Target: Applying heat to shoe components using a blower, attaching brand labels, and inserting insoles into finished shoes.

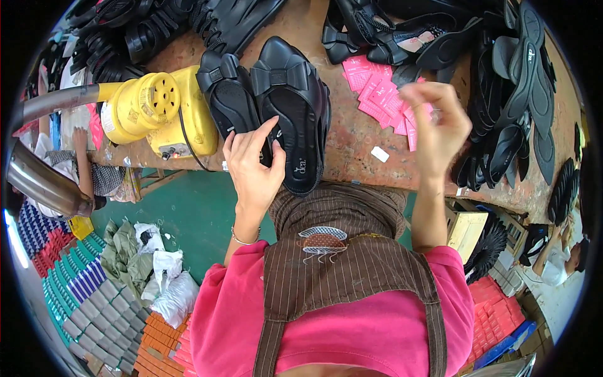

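A pair of black flat shoes with bows lies side by side at the table's near edge, the left shoe (231,95) and the right shoe (291,119) with their toes pointing away from me. My left hand (253,164) rests across their inner edges, index finger and thumb apart and touching the insoles. Over the right part of the table, my right hand (440,119) is raised and slightly blurred, its fingers curled into a pinch. What lies between those fingertips, if anything, is too small to make out. Pink printed cards (379,94) are spread just left of it.
A yellow machine (188,116) with a hose stands left of the shoes. More black shoes (502,144) and loose dark insoles (541,94) crowd the right side. A white tag (379,154) lies near the front edge. Another person's arm (81,157) shows at far left.
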{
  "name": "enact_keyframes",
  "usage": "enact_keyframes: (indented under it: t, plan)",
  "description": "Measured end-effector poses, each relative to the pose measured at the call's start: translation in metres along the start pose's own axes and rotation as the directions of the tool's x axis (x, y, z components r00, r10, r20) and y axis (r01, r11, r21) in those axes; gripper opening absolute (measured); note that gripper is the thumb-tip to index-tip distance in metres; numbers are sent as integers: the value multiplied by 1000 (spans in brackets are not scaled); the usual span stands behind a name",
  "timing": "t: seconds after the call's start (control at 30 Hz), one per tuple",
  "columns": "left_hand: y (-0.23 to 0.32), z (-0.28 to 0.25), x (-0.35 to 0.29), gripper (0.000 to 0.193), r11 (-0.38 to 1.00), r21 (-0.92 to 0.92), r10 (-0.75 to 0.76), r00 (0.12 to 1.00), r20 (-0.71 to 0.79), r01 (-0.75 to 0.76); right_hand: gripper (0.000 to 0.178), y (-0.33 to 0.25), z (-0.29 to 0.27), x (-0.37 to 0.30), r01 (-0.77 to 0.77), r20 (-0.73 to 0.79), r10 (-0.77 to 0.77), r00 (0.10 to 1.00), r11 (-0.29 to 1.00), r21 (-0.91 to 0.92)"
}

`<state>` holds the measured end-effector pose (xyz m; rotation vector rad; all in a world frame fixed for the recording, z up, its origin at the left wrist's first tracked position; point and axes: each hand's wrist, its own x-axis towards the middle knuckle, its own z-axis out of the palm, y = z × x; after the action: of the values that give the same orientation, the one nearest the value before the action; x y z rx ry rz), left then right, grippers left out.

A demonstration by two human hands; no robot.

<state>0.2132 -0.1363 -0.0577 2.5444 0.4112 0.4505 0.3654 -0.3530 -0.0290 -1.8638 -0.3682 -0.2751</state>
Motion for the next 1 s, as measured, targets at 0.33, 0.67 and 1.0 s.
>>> enact_keyframes:
  t: [0.33,0.67,1.0]
  plan:
    - [-7,11,-1,31,997,49,-53,993,-103,58,9,-9,95,-64,362,421,-225,878,890,-279]
    - [-10,12,-1,30,996,49,-71,992,-102,76,10,-7,106,-63,407,486,-220,846,855,-322]
    - [-11,11,0,23,988,146,-27,993,-115,43,9,-4,104,-62,336,469,-191,863,908,-249]
